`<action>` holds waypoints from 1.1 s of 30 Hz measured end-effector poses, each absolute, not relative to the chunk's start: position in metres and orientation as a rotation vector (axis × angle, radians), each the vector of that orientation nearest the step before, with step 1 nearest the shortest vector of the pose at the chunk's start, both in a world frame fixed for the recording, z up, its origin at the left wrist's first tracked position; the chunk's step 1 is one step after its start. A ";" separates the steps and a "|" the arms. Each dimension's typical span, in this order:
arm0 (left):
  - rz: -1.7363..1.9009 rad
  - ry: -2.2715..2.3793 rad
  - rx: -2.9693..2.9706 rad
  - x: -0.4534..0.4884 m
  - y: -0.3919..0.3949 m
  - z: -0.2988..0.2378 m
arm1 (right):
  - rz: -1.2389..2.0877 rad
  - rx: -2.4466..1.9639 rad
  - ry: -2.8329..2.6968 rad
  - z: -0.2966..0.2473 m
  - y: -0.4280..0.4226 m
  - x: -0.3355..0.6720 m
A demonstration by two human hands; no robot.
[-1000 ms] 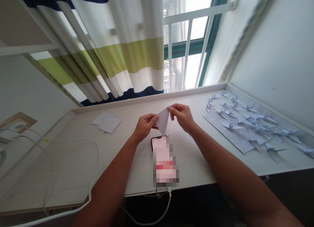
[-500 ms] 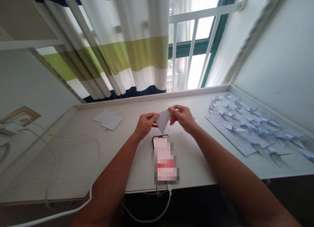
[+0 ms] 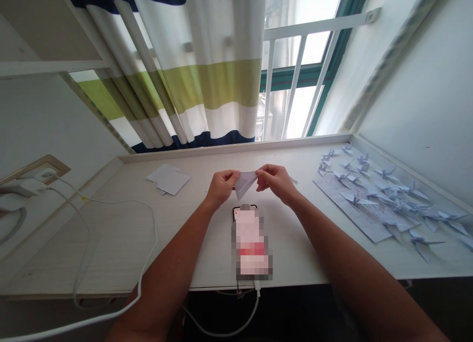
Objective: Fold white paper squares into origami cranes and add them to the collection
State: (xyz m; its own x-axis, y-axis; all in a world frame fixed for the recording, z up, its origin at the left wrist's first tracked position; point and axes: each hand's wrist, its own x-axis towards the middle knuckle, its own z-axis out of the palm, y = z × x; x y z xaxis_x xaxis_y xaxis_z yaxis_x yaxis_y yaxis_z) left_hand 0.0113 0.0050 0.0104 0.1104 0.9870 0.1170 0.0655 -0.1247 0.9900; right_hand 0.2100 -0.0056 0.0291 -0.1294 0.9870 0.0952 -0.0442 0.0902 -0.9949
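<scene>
A folded white paper triangle (image 3: 245, 183) hangs in the air above the pale desk (image 3: 111, 233), pointing down. My left hand (image 3: 221, 187) pinches its left corner and my right hand (image 3: 275, 182) pinches its right corner, both closed on it. Just below the paper a phone (image 3: 251, 243) lies flat on the desk with its screen lit and a cable plugged into its near end.
A small stack of white paper squares (image 3: 168, 178) lies at the back left. Several folded paper cranes (image 3: 384, 196) are spread over a printed sheet at the right, by the wall. A white charging cable (image 3: 121, 223) loops across the left of the desk. Striped curtain and window behind.
The paper triangle has tilted flatter and looks shorter between my hands. The view has shifted slightly, so everything sits a little lower and to the right.
</scene>
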 end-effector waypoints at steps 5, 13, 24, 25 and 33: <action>1.336 1.110 1.517 0.010 0.012 0.004 | 1.222 -1.059 -1.393 0.028 -0.001 0.214; 1.363 1.081 1.420 0.007 0.010 0.009 | 1.271 -0.951 -1.410 0.028 0.000 0.217; 1.267 0.980 1.278 0.006 0.009 0.013 | 1.248 -0.959 -1.227 0.025 0.002 0.217; 1.259 0.975 1.270 0.006 0.008 0.014 | 1.242 -0.958 -1.216 0.025 0.002 0.216; 1.258 0.912 1.217 0.005 0.006 0.018 | 1.292 -0.875 -1.134 0.023 0.003 0.215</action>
State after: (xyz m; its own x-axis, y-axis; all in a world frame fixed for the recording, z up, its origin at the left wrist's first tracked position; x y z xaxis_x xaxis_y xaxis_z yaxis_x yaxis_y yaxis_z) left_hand 0.0051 0.0057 0.0183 0.1374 0.9830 0.1219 -0.1902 -0.0946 0.9772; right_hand 0.2148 0.0026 0.0227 -0.0727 0.9875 0.1399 -0.2675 0.1158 -0.9566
